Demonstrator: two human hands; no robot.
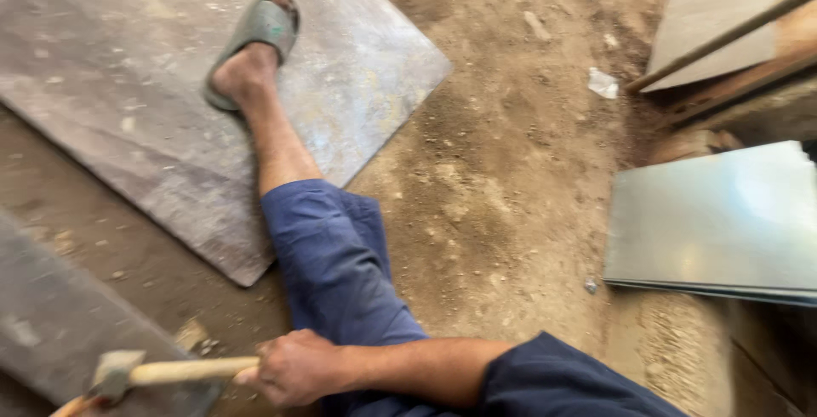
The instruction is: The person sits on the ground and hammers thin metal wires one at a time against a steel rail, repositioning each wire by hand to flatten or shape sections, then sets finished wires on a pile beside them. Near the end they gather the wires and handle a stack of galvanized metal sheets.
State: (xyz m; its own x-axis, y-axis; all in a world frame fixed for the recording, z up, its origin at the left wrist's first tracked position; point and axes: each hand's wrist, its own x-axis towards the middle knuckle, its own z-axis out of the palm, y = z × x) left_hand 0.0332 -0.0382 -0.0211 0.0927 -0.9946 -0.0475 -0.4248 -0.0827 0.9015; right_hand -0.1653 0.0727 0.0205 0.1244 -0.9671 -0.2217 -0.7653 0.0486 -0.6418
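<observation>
My right hand (294, 368) reaches across my body from the near right, forearm lying level over my blue-trousered leg (336, 268), sleeve dark blue. Its grip is closed around the pale wooden handle of a hammer (162, 372). The handle runs out to the left of my fist, and the grey metal head sits at the far left end, just above a dark metal sheet (59, 323) at the near left. My leg stretches away, the foot in a grey-green sandal (259, 30) resting on a large dull steel sheet (128, 68) on the dirt floor (502, 153). A shiny sheet (715, 221) lies at the right. My left hand is out of sight.
</observation>
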